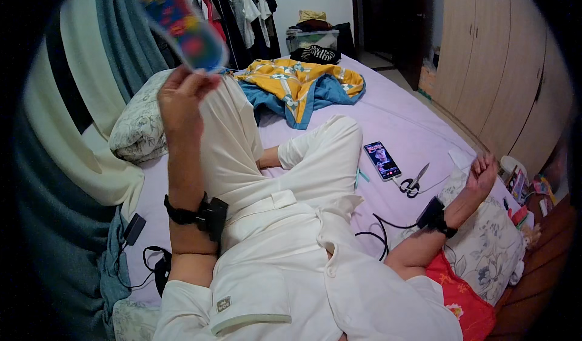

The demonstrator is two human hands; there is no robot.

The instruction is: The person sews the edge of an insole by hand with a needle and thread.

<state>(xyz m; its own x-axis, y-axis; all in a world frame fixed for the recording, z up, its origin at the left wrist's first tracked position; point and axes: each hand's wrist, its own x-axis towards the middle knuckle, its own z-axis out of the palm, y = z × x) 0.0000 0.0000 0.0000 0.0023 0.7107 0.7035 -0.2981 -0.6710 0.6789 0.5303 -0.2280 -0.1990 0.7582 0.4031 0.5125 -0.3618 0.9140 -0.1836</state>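
Observation:
My left hand (185,101) is raised in front of me, its fingers pinched on the lower end of a multicoloured shoe insole (197,38) with a pale edge. The insole stands tilted, and its top runs out of the picture. Out to the right, my right hand (482,176) is lifted near the bed's side with its fingers curled together. Whether anything thin is between those fingers is too small to make out. Between my knee and the right hand lie a lit phone (382,161) with a cable plugged in and black-handled scissors (413,181).
I sit on a bed with a lilac sheet (406,113). A yellow and blue quilt (303,83) lies ahead, a patterned pillow (142,120) at left, another pillow (485,244) at right. Black cables (382,232) run by my right arm. Wooden wardrobes (491,56) line the right.

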